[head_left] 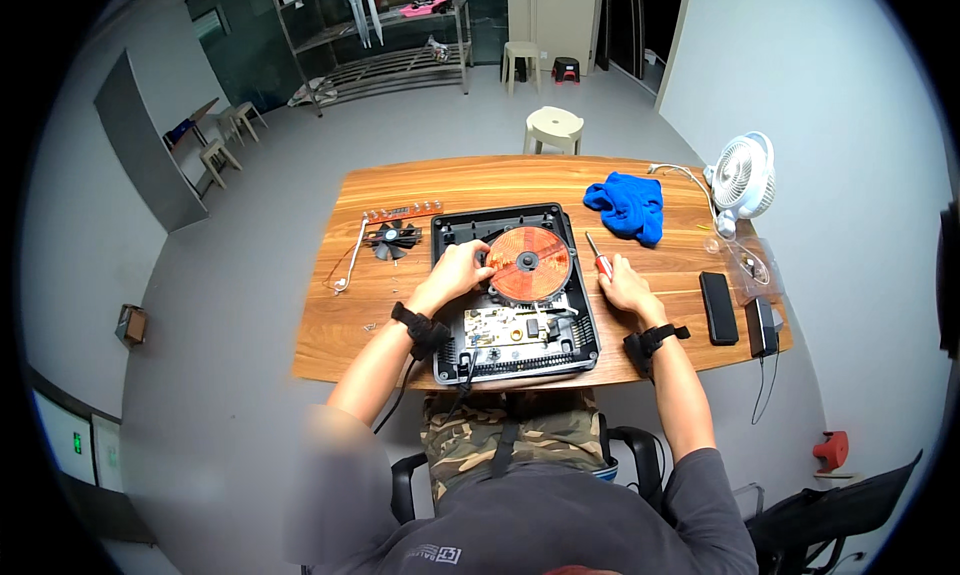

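Preferably rim-held, the delicate-looking round copper coil (pixel 546 265) is perhaps pinched by the left hand (pixel 460 274), a red-handled screwdriver (pixel 602 264) clasped by the right hand (pixel 626 288).

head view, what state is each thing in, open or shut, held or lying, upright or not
Black casing: open, insides exposed
Copper coil: copper face up, left hand at its edge
Circuit board: uncovered, inside the casing
Screwdriver: held in the right hand
Small black fan: lying on the table, outside the casing
Blue cloth: crumpled
White fan: upright, spinning or not unclear
Nearest stool: upright
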The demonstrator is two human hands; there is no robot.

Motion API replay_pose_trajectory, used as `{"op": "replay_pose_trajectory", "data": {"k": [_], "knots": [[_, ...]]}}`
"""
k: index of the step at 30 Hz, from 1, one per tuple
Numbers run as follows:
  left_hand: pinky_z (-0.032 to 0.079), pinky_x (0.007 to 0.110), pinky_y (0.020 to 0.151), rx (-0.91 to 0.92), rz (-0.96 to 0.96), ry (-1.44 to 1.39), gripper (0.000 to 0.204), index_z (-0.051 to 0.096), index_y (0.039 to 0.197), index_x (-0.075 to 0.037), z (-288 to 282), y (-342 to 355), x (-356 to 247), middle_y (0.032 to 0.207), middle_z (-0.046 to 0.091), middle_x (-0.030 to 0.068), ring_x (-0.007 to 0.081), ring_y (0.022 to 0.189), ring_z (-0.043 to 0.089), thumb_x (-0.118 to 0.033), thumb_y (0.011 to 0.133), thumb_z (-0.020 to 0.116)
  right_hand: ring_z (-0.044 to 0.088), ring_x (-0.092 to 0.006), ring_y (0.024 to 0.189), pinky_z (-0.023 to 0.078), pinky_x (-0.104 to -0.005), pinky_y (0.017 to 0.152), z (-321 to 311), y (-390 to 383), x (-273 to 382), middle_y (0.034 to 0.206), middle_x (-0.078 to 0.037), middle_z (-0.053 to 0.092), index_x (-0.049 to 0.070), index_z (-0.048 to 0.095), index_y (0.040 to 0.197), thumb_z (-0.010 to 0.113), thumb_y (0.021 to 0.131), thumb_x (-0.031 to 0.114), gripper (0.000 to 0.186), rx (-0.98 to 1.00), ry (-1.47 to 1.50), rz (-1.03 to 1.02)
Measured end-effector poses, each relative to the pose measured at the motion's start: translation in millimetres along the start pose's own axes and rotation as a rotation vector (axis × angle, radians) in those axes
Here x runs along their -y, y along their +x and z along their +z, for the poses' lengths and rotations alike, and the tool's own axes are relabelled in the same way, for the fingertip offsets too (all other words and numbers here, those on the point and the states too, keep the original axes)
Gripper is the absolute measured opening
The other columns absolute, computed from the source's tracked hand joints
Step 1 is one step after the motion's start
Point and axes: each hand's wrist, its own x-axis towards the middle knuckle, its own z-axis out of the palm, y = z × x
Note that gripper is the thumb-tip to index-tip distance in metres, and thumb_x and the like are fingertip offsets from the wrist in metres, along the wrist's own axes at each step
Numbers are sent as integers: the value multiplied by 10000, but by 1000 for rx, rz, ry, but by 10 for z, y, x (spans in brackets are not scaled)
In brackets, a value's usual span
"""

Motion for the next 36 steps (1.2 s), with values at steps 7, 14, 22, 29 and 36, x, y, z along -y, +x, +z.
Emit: {"op": "replay_pose_trajectory", "data": {"k": [7,14,22,29,36], "knots": [[573,315,598,-11,6,-3,415,645,1261,38,2,-20,-7,772,747,138,169,661,735,-124,901,773,595,-498,1138,478,-579,963,38,37,-35,1255,-293,572,32,463,1246,530,993,350,412,-24,9,-24],[573,310,589,17,-27,8,439,633,1289,25,-9,-27,-55,779,748,126,159,658,730,-136,905,771,584,-503,1153,473,-578,964,56,27,-73,1268,-305,561,16,448,1230,515,1002,358,417,-11,10,-11],[572,320,636,2,-31,55,412,648,1252,28,-16,-62,-157,739,744,134,192,664,747,-138,893,766,592,-504,1138,487,-579,952,62,11,-64,1272,-305,548,1,443,1228,542,986,342,430,-31,32,-22],[558,292,520,36,-69,40,439,611,1300,51,-35,-57,-192,726,743,115,152,586,710,-134,923,739,577,-493,1187,475,-565,998,15,39,-35,1296,-304,537,1,440,1254,547,977,360,466,17,44,-2],[556,295,517,48,-82,47,513,570,1360,63,-11,-48,-224,734,750,124,157,560,705,-153,925,735,589,-472,1182,490,-547,990,-61,83,-52,1309,-287,541,-2,469,1338,552,990,485,604,36,-23,6]]}}
